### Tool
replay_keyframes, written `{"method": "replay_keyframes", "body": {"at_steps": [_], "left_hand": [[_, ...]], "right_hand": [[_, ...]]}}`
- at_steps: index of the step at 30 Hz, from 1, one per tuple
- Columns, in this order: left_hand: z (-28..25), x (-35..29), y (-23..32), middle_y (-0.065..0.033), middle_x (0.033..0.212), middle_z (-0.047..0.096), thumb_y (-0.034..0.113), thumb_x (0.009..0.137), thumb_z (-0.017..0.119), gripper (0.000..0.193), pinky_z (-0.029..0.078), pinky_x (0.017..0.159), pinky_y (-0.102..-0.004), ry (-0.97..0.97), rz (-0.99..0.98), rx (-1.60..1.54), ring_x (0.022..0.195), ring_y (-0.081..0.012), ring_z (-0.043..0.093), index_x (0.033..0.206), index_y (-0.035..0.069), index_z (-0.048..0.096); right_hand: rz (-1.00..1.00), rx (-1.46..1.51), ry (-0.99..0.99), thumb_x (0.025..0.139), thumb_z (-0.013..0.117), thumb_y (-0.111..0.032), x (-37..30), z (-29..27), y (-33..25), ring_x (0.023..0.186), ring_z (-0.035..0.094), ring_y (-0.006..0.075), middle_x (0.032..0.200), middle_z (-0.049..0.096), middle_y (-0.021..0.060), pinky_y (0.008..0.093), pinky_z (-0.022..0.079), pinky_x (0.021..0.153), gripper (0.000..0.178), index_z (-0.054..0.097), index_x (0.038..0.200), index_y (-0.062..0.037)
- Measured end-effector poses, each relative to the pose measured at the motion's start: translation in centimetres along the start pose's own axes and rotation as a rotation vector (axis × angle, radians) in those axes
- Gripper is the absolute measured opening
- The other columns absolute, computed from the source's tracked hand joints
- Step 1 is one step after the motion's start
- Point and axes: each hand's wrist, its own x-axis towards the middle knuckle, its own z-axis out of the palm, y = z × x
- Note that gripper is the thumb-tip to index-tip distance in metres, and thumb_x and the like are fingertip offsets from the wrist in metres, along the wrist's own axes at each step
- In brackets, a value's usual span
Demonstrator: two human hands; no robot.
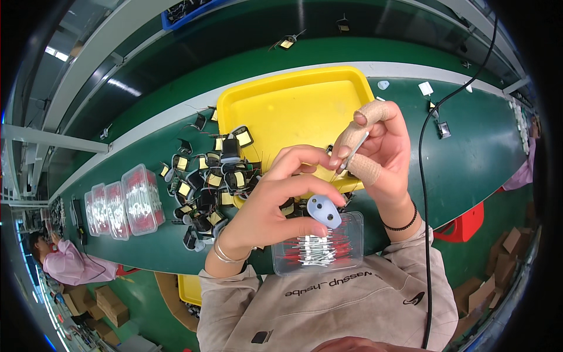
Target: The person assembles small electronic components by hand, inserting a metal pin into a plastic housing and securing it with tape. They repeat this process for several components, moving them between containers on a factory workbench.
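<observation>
My left hand [258, 202] is closed, pinching a light blue rounded plastic piece [324, 212] with dark holes between thumb and a finger. Its index finger reaches to thin wires by my right fingertips. My right hand [387, 152], with tan tape around several fingers, is closed on a thin white flat part [355, 151]. What else sits between the fingertips is partly hidden. Below both hands stands a clear plastic tub [278, 267] of white parts with red wires. Behind them lies a yellow tray [281, 111].
Several small black assemblies with yellow pads [205, 190] are heaped left of the tray. Clear boxes [142, 199] of red-and-white parts stand farther left. A black cable [423, 176] hangs down at the right. A red stool [466, 224] stands beyond the bench edge. Another person [73, 261] sits at far left.
</observation>
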Motion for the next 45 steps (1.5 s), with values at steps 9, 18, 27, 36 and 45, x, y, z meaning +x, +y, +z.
{"method": "replay_keyframes", "body": {"at_steps": [9,18,27,36,45], "left_hand": [[-0.7,0.2,-0.6,-0.0032,0.102,0.058,0.018,0.062,0.079,0.035,0.036,0.094,-0.0345,-0.083,0.035,-0.019,0.104,-0.0227,0.050,0.095,0.010,0.069],[-1.1,0.1,-0.2,-0.0066,0.100,0.059,0.027,0.062,0.083,0.039,0.036,0.095,-0.0346,-0.149,-0.023,0.021,0.102,-0.0225,0.051,0.091,0.004,0.069],[1.9,-0.1,-1.2,-0.0095,0.100,0.068,0.002,0.066,0.077,0.043,0.050,0.081,-0.0335,0.383,0.108,0.338,0.093,-0.0251,0.065,0.107,0.003,0.062],[2.7,-0.1,-1.1,-0.0138,0.093,0.069,0.003,0.066,0.079,0.037,0.052,0.073,-0.0311,0.414,0.288,0.379,0.088,-0.0254,0.068,0.097,0.000,0.058],[3.0,-0.5,-0.9,-0.0179,0.091,0.068,0.005,0.065,0.081,0.040,0.055,0.069,-0.0308,0.391,0.272,0.423,0.081,-0.0273,0.069,0.097,-0.002,0.057]], "right_hand": [[0.108,-0.172,-0.181,0.072,0.070,-0.001,0.7,-0.9,-0.7,0.081,0.061,0.0120,0.095,0.063,0.0068,0.0246,0.047,0.072,0.045,0.053,0.114,0.0005],[0.099,-0.415,-0.389,0.066,0.073,-0.001,0.9,-1.9,-3.3,0.067,0.058,0.0132,0.079,0.066,0.0082,0.0246,0.045,0.059,0.017,0.069,0.083,0.0013],[-0.244,-0.381,0.123,0.063,0.070,0.004,-1.3,0.2,-4.5,0.068,0.062,0.0201,0.074,0.065,0.0127,0.0286,0.049,0.063,0.016,0.066,0.078,0.0036],[-0.078,-0.566,0.024,0.064,0.073,0.004,-1.0,1.0,-4.4,0.059,0.060,0.0111,0.076,0.068,0.0082,0.0219,0.048,0.055,0.017,0.067,0.081,0.0015],[-0.091,-0.620,0.062,0.067,0.071,0.003,-1.0,1.0,-4.2,0.059,0.062,0.0098,0.077,0.068,0.0077,0.0208,0.049,0.054,0.016,0.068,0.083,0.0008]]}}
